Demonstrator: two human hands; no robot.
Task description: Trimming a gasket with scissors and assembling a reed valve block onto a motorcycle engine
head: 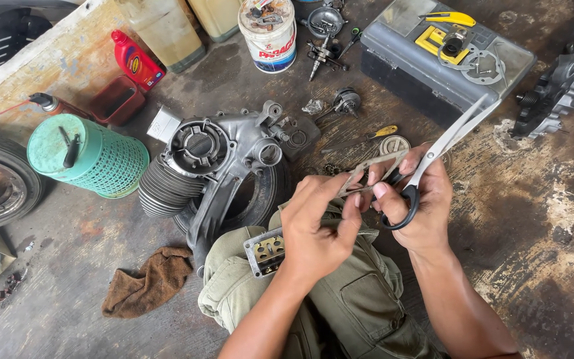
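Head view looks down on a person seated on a stained concrete floor, cutting a thin flat gasket with scissors. Left hand pinches the near end of the gasket between thumb and fingers, closed on it, just above the knee. Right hand is closed through the black loops of the scissors, whose long pale blades stand slightly parted and point up and away toward the grey toolbox.

The gasket looks like a paper-thin, frame-shaped cutout: very light, floppy, and likely to crease or tear at its narrow bridges. It probably handles best pinched flat close to the cut line, on a wider part of the frame, so that it does not flex under the blades. The scissors are stiff and light, and sharp along the blades; the loops are the safe place to grip.

On the lap rests a small grey metal block with brass-coloured ports. Beside the knee lies a finned scooter engine casing, a brown rag near it, and a green mesh basket further left.
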